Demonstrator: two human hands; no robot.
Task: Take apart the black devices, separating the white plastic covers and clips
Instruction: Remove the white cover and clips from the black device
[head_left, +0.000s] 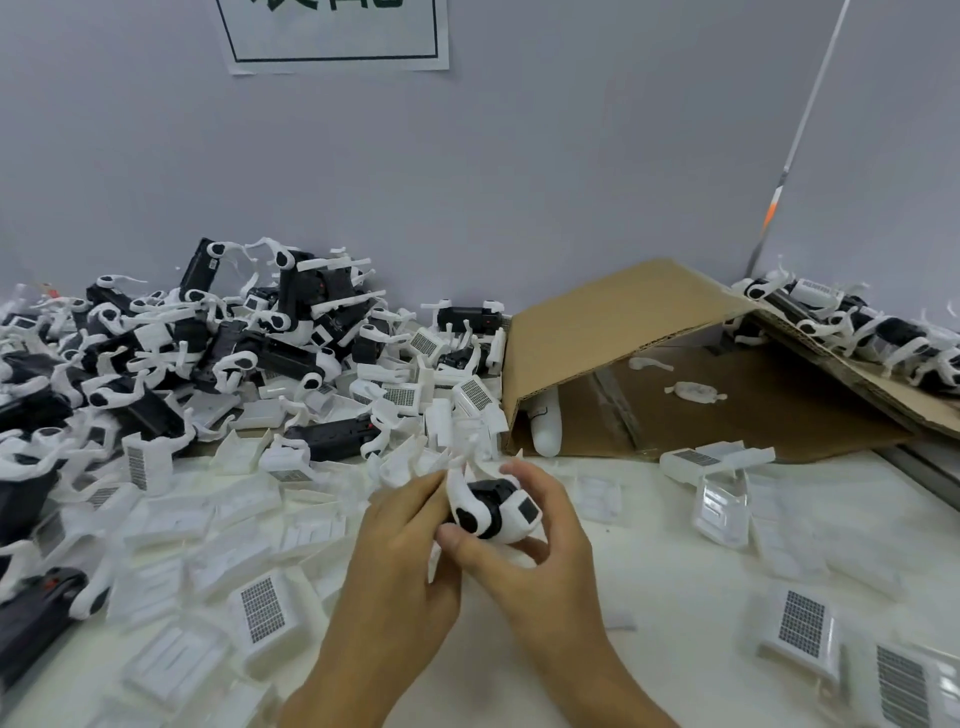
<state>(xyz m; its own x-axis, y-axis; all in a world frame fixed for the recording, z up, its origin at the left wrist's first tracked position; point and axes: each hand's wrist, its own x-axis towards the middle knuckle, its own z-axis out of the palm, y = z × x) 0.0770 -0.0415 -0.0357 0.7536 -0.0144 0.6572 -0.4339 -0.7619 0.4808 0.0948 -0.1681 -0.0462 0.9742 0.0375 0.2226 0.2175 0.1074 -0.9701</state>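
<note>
Both sets of fingers are locked onto one black device (493, 506), held up just above the white surface (675, 582) at centre frame. The right hand (540, 545) cups it from below and from the right, thumb (457, 540) pressed in low on the near side, fingers curled over the top and round the far end. The left hand (400, 551) comes in from the left, its fingers (415, 493) pinching the white clip (460, 491) that arches over the device's left end. A white plastic cover (519, 514) wraps the device's right end, showing a dark square panel.

Moving outward: loose white covers (218, 525) lie scattered across the surface to the left and near the wrists, some showing dark printed grids. More of them lie at lower right (800, 623), with a clear plastic piece (722, 506) just beyond.

Further back on the left, a big pile of devices (218, 338), black bodies tangled with white clips, heaped against the grey wall (519, 182). To the right, a flattened cardboard box (649, 322) props up like a ramp, a few white bits lying on it, and another heap of devices (857, 327) sits along its far right edge. A white paper sign (337, 36) hangs on the wall overhead.
</note>
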